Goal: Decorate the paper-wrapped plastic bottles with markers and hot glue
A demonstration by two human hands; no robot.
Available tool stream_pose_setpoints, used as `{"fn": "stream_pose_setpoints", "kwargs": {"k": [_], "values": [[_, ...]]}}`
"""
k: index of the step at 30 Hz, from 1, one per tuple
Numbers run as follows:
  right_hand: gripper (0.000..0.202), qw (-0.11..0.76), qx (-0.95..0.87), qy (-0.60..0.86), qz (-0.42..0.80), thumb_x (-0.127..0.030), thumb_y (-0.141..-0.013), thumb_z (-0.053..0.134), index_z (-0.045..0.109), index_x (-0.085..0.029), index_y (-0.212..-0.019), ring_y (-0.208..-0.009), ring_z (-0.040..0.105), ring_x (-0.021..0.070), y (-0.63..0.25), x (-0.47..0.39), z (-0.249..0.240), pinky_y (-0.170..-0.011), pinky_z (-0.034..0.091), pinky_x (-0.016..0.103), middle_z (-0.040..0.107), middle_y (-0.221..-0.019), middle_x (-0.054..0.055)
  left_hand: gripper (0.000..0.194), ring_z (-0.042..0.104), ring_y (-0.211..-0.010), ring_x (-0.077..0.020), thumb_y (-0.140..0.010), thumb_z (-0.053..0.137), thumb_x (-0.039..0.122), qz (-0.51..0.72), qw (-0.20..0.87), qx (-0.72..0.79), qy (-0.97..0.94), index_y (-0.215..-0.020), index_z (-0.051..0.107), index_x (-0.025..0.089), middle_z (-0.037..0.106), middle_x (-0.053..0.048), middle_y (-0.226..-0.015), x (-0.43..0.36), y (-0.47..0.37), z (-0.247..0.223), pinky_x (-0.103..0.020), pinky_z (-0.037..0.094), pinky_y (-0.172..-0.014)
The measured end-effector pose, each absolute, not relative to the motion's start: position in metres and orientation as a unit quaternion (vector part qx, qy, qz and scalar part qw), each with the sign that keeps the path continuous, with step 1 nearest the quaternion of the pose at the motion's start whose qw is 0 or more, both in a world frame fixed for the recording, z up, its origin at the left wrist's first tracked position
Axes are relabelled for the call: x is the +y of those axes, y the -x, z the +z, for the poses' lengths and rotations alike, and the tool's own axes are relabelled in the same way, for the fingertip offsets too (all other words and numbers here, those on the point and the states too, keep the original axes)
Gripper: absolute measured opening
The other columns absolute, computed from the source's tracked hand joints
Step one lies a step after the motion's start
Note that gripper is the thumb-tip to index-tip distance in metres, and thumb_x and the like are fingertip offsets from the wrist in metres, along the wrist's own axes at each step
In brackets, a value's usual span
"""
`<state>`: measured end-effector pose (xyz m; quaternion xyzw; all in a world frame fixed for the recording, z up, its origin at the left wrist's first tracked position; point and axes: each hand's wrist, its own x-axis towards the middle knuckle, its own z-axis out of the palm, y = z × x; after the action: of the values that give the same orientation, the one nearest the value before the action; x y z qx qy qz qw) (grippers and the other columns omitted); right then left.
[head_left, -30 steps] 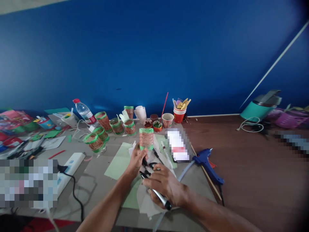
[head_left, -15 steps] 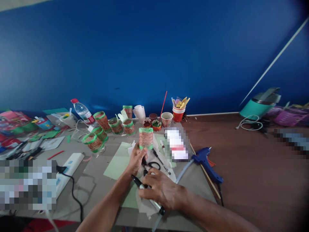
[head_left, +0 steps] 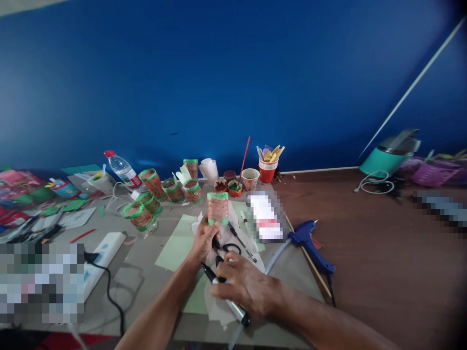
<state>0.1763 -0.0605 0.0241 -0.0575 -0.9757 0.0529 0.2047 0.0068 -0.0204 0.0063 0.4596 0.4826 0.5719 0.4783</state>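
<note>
My left hand is closed around the lower part of a cup painted brown with green bands at top and bottom, holding it up over the papers. Curled over a black-capped marker with a pale barrel is my right hand; the marker slants under the fingers, its black end pointing toward my left wrist. Scissors with black handles lie between the hands, partly covered. A black pen rests on white paper beside them. Pale green paper lies beneath.
Several brown-and-green cups stand at the back left near a tilted plastic bottle. Paint cups and a red-and-white cup of plastic cutlery are behind. On the right lie a phone and a blue glue gun with a cord.
The view has shifted slightly, so things sit a little further left. Both hands keep their holds; the marker's black end has moved a little to the right relative to the table.
</note>
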Motion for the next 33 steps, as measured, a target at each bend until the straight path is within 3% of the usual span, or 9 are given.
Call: {"fn": "stream_pose_setpoints", "kwargs": {"k": [6, 9, 13, 22, 25, 28, 33], "values": [[0.047, 0.290, -0.953, 0.032, 0.076, -0.053, -0.087, 0.049, 0.049, -0.020, -0.120, -0.089, 0.055, 0.0226, -0.172, -0.063, 0.013, -0.090, 0.035, 0.042, 0.061, -0.099, 0.009, 0.037, 0.043, -0.049, -0.0076, -0.080, 0.064, 0.052, 0.572, 0.480, 0.472, -0.468, -0.094, 0.051, 0.021, 0.049, 0.007, -0.054, -0.021, -0.008, 0.008, -0.021, 0.034, -0.052], [0.046, 0.292, -0.952, 0.050, 0.080, -0.042, -0.091, 0.047, 0.042, -0.013, -0.127, -0.095, 0.057, 0.0222, -0.168, -0.064, 0.010, -0.091, 0.037, 0.039, 0.065, -0.101, 0.011, 0.037, 0.043, -0.049, -0.0075, -0.079, 0.065, 0.053, 0.572, 0.483, 0.469, -0.468, -0.093, 0.051, 0.021, 0.049, 0.007, -0.053, -0.021, -0.010, 0.010, -0.021, 0.034, -0.051], [0.033, 0.288, -0.950, 0.074, 0.095, -0.030, -0.087, 0.048, 0.047, -0.013, -0.114, -0.085, 0.059, 0.0203, -0.169, -0.063, 0.017, -0.089, 0.039, 0.038, 0.067, -0.093, 0.009, 0.037, 0.043, -0.048, -0.0079, -0.079, 0.064, 0.054, 0.571, 0.471, 0.475, -0.476, -0.089, 0.052, 0.020, 0.048, 0.007, -0.050, -0.020, -0.009, 0.008, -0.021, 0.035, -0.052], [0.021, 0.248, -0.960, 0.089, 0.090, -0.029, -0.082, 0.049, 0.052, -0.016, -0.098, -0.072, 0.054, 0.0176, -0.176, -0.062, 0.029, -0.090, 0.037, 0.039, 0.063, -0.078, 0.003, 0.038, 0.043, -0.048, -0.0087, -0.078, 0.064, 0.055, 0.566, 0.468, 0.490, -0.470, -0.078, 0.052, 0.019, 0.048, 0.006, -0.051, -0.018, -0.006, 0.005, -0.023, 0.035, -0.052], [0.026, 0.242, -0.964, 0.070, 0.080, -0.030, -0.086, 0.048, 0.051, -0.016, -0.107, -0.082, 0.055, 0.0190, -0.178, -0.061, 0.028, -0.090, 0.036, 0.039, 0.063, -0.088, 0.005, 0.038, 0.043, -0.049, -0.0092, -0.078, 0.064, 0.055, 0.569, 0.466, 0.492, -0.466, -0.077, 0.052, 0.019, 0.049, 0.005, -0.051, -0.020, -0.006, 0.007, -0.024, 0.036, -0.054], [0.035, 0.271, -0.959, 0.041, 0.069, -0.036, -0.092, 0.047, 0.046, -0.017, -0.122, -0.091, 0.054, 0.0199, -0.178, -0.062, 0.023, -0.088, 0.036, 0.036, 0.062, -0.099, 0.007, 0.038, 0.043, -0.050, -0.0090, -0.078, 0.064, 0.054, 0.569, 0.477, 0.485, -0.463, -0.089, 0.054, 0.020, 0.049, 0.006, -0.053, -0.021, -0.007, 0.010, -0.023, 0.035, -0.054], [0.034, 0.244, -0.967, 0.035, 0.057, -0.033, -0.094, 0.048, 0.047, -0.019, -0.125, -0.088, 0.053, 0.0192, -0.171, -0.066, 0.014, -0.084, 0.036, 0.033, 0.063, -0.099, 0.007, 0.037, 0.042, -0.051, -0.0081, -0.080, 0.064, 0.052, 0.564, 0.486, 0.470, -0.473, -0.095, 0.053, 0.020, 0.048, 0.006, -0.056, -0.023, -0.009, 0.011, -0.022, 0.034, -0.053]]}}
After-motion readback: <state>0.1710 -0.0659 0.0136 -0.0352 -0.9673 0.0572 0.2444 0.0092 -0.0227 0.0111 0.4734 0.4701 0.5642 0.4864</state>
